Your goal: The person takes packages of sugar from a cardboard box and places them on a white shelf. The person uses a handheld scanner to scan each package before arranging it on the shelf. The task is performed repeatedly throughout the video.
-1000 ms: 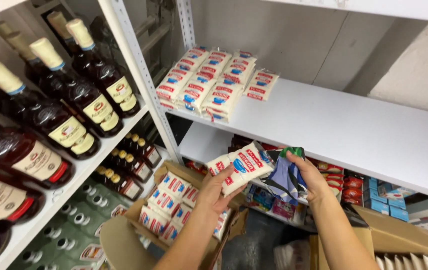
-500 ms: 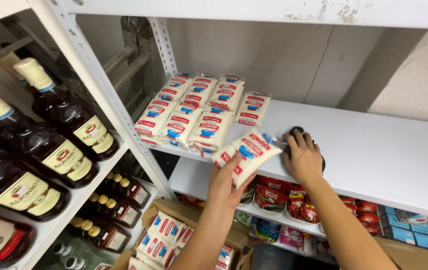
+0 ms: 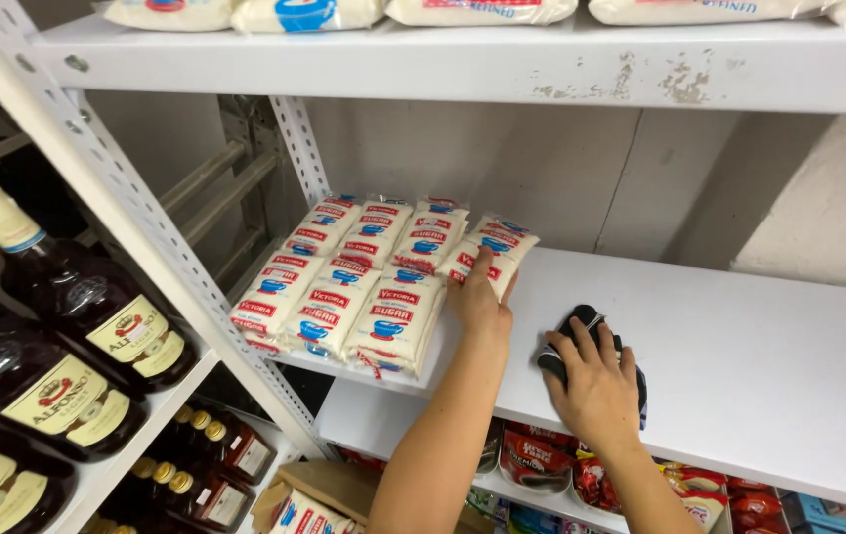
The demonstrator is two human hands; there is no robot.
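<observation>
My left hand [image 3: 477,297] lies flat on a white packet with red and blue print [image 3: 487,252], pressing it down at the right end of the back row of like packets [image 3: 354,282] on the white metal shelf [image 3: 739,346]. My right hand [image 3: 596,381] rests further right on the same shelf, fingers spread over a dark cloth [image 3: 571,331] that bunches under the palm. Both forearms reach up from below.
Dark bottles with cream caps [image 3: 77,307] lie on a rack at the left behind a perforated upright [image 3: 146,237]. White bags [image 3: 482,10] line the shelf above. Red packets [image 3: 532,460] sit on the shelf below, and an open cardboard box [image 3: 309,499] stands underneath.
My left hand has carried the packet up from the box and laid it down on the shelf beside the rows. My right hand, with the cloth, came up to rest on the shelf.
</observation>
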